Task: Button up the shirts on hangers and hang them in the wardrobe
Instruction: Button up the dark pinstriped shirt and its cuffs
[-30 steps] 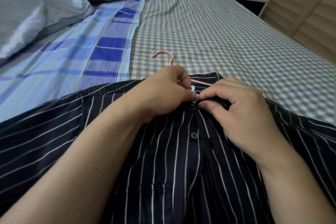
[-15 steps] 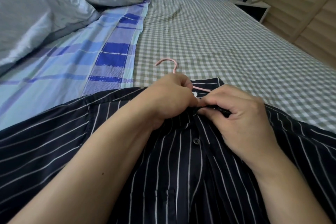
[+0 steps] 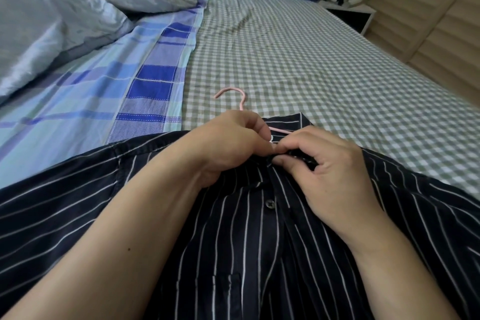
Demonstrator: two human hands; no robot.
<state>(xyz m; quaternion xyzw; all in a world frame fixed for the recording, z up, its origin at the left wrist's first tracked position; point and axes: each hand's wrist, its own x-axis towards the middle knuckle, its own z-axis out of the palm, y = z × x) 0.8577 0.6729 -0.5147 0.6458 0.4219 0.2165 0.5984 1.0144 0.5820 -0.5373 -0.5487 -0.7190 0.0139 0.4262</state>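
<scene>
A dark navy shirt with thin white stripes (image 3: 78, 210) lies flat on the bed, front up, on a pink hanger (image 3: 235, 95) whose hook sticks out past the collar. My left hand (image 3: 228, 145) and my right hand (image 3: 330, 171) meet at the top of the placket, just under the collar. Both pinch the shirt's front edges there, fingertips touching. The button between them is hidden. One dark button (image 3: 270, 204) below the hands is fastened. A chest pocket shows lower down.
The bed has a green checked sheet (image 3: 324, 73) on the right and a blue plaid cover (image 3: 104, 93) on the left. A crumpled grey duvet (image 3: 52, 21) lies far left, pillows at the head. A wooden slatted wardrobe front (image 3: 441, 21) and a white nightstand (image 3: 350, 8) stand at the right.
Both hands stay pinched at the collar placket with only small finger shifts. The view has tilted so the shirt and hands sit slightly lower in the frame.
</scene>
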